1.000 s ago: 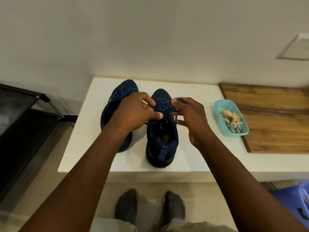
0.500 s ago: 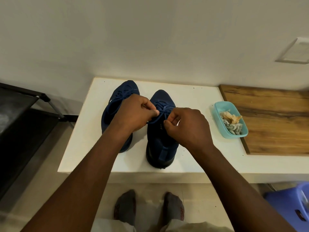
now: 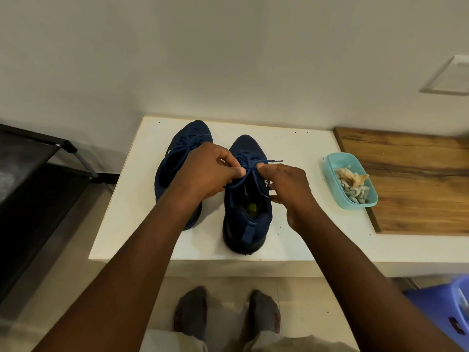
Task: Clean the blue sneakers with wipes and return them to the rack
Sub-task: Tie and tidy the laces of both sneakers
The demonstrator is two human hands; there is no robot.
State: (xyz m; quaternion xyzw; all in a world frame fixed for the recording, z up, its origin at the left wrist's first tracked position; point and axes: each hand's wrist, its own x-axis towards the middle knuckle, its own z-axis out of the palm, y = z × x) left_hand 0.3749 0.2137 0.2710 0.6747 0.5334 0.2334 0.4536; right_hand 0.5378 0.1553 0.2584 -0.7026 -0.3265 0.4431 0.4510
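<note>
Two dark blue sneakers stand side by side on the white table, toes toward the wall. The left sneaker is partly hidden by my left arm. Over the right sneaker, my left hand pinches a lace loop between thumb and forefinger. My right hand pinches the other part of the same blue lace, whose free end sticks out to the right. Used, crumpled wipes lie in a light blue tray at the right of the table.
A dark shoe rack with a metal frame stands at the left. A wooden board lies on the counter at the right. A purple plastic bin sits low right. My feet in grey socks stand below the table edge.
My right hand has drawn back to the right, uncovering the sneaker's opening and pulling the lace out sideways. My left hand keeps its pinch in nearly the same spot.
</note>
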